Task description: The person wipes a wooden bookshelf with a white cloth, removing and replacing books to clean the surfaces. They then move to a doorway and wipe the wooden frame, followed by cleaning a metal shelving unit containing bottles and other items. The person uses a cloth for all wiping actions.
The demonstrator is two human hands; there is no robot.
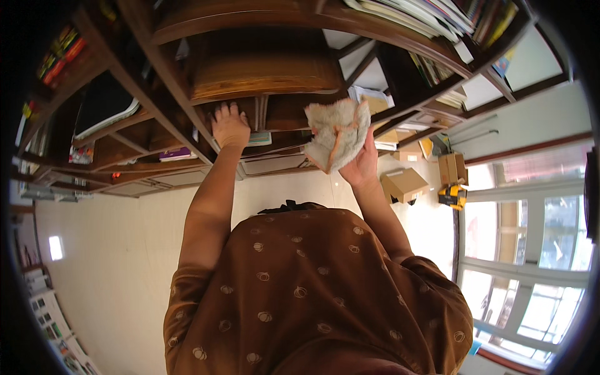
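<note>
My left hand [231, 126] lies palm down on a dark wooden shelf board [288, 112] of the bookcase, its fingers spread and holding nothing. Below that board, near my left wrist, a pale green book [260, 139] lies in a compartment. In my right hand [363, 161] is a fluffy greyish-white cleaning cloth [337, 133] with orange edging, crumpled and raised in front of the shelves. The cloth covers some of my right fingers. Above both hands, a lighter brown wooden surface [265, 77] catches the light.
Books and papers [412, 16] fill the upper right shelves. A black flat object [105, 105] and a purple book [176, 153] sit in left compartments. Cardboard boxes [405, 183] stand on the pale floor [126, 239] at right, near glazed doors [525, 234].
</note>
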